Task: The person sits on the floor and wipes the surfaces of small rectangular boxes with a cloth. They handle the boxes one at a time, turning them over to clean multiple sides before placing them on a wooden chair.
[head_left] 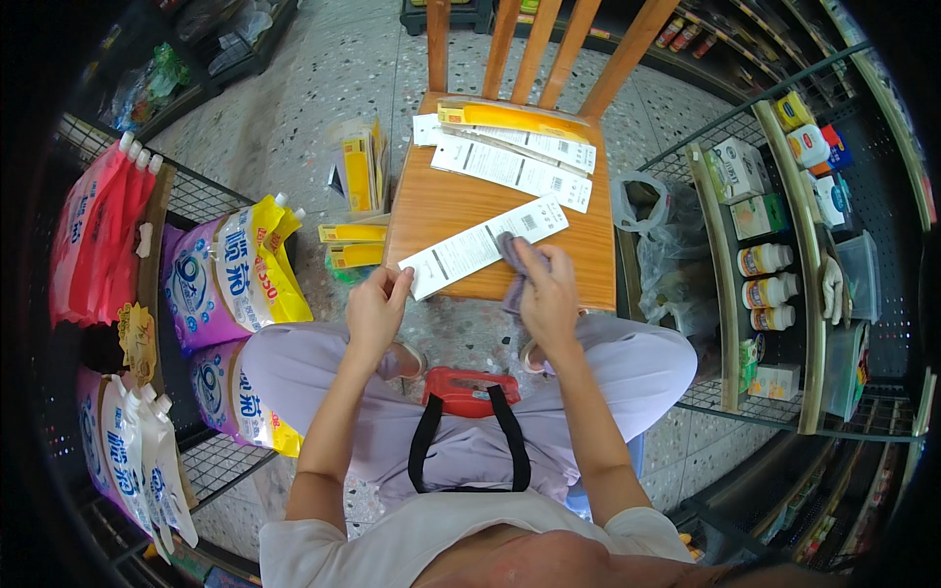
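A long white printed card package (481, 246) lies slanted on the seat of a wooden chair (423, 195). My left hand (376, 305) pinches its lower left end between thumb and finger. Bunched in my right hand (545, 294) is a purple-grey cloth (512, 290), whose top edge touches the card's lower edge right of its middle. Farther back on the seat, several similar white packages (511, 169) overlap, with a yellow-fronted package (507, 117) on top near the backrest.
Yellow packages (358, 173) stand and lie on the floor left of the chair. Wire shelving with detergent bags (220, 279) is at the left. Shelves with boxes and white bottles (764, 259) are at the right, beside a hanging plastic bag (662, 250). A red object (470, 389) with black straps is at my lap.
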`<act>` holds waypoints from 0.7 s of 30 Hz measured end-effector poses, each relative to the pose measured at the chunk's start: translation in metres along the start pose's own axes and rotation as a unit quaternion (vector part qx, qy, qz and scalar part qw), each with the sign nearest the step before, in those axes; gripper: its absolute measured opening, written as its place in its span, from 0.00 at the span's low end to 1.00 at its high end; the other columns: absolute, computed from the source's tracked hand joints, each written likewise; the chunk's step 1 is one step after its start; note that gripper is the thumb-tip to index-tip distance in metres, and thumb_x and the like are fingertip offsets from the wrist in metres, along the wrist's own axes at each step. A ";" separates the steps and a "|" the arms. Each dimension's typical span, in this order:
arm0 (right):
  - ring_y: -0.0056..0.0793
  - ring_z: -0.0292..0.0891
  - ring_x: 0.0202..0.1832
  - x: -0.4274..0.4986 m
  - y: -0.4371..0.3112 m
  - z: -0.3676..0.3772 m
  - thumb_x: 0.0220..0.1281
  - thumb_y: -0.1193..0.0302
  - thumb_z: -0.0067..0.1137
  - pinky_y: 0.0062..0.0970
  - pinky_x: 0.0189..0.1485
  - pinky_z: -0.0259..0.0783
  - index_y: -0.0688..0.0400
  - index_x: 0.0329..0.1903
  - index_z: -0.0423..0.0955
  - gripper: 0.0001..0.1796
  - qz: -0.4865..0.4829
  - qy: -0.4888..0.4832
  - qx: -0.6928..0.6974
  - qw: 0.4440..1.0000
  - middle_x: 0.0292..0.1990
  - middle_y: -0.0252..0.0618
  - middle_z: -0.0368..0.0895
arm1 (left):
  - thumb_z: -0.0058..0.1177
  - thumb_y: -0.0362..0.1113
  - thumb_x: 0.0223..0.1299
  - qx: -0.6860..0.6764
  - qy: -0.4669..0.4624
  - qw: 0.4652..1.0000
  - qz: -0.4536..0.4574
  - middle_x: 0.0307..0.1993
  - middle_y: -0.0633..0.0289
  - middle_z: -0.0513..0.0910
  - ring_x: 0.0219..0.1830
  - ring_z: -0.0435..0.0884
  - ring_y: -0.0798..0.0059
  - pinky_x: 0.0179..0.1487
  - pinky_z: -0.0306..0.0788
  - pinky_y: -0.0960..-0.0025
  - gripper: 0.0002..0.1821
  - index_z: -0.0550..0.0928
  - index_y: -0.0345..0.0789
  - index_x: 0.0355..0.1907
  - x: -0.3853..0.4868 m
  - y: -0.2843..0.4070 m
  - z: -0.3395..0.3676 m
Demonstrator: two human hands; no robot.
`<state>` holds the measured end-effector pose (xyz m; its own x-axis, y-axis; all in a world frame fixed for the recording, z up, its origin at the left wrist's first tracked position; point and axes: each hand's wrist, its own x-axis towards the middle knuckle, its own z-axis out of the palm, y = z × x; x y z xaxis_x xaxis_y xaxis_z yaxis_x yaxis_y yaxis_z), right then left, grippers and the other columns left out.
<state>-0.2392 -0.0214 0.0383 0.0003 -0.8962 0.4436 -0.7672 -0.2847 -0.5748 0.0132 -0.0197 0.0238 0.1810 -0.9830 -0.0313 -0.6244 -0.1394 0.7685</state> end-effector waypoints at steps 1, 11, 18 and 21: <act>0.49 0.74 0.48 0.002 -0.009 0.008 0.56 0.83 0.56 0.42 0.52 0.72 0.53 0.59 0.81 0.27 -0.011 -0.013 0.005 1.000 0.46 0.46 0.77 | 0.62 0.42 0.67 -0.002 0.026 1.000 -0.002 0.17 0.61 0.78 0.20 0.71 0.83 0.25 0.66 0.70 0.14 0.85 0.31 0.42 -0.003 0.000 -0.001; 0.45 0.73 0.49 -0.006 -0.087 0.080 0.55 0.76 0.57 0.42 0.50 0.71 0.53 0.60 0.79 0.27 -0.114 -0.117 0.021 0.986 0.49 0.43 0.76 | 0.66 0.36 0.59 -0.161 -0.018 0.987 -0.019 0.15 0.63 0.73 0.17 0.71 0.78 0.24 0.64 0.70 0.13 0.83 0.33 0.44 -0.014 -0.038 0.019; 0.43 0.71 0.49 0.000 -0.071 0.078 0.55 0.73 0.59 0.42 0.47 0.69 0.51 0.61 0.77 0.27 -0.088 -0.170 -0.114 0.975 0.51 0.41 0.75 | 0.68 0.40 0.58 -0.046 0.004 0.998 -0.052 0.14 0.69 0.71 0.17 0.66 0.83 0.25 0.63 0.73 0.23 0.86 0.41 0.57 -0.018 -0.022 0.013; 0.44 0.70 0.50 0.012 -0.058 0.072 0.54 0.73 0.59 0.42 0.48 0.69 0.51 0.62 0.77 0.28 -0.071 -0.166 -0.127 0.975 0.51 0.41 0.75 | 0.68 0.35 0.58 -0.018 -0.016 0.998 -0.059 0.15 0.72 0.70 0.19 0.63 0.88 0.25 0.61 0.76 0.28 0.82 0.42 0.63 -0.017 -0.015 0.007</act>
<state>-0.1488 -0.0407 0.0273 0.2932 -0.9268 0.2348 -0.8782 -0.3582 -0.3170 0.0141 -0.0020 0.0081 0.2266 -0.9633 -0.1440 -0.5721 -0.2513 0.7807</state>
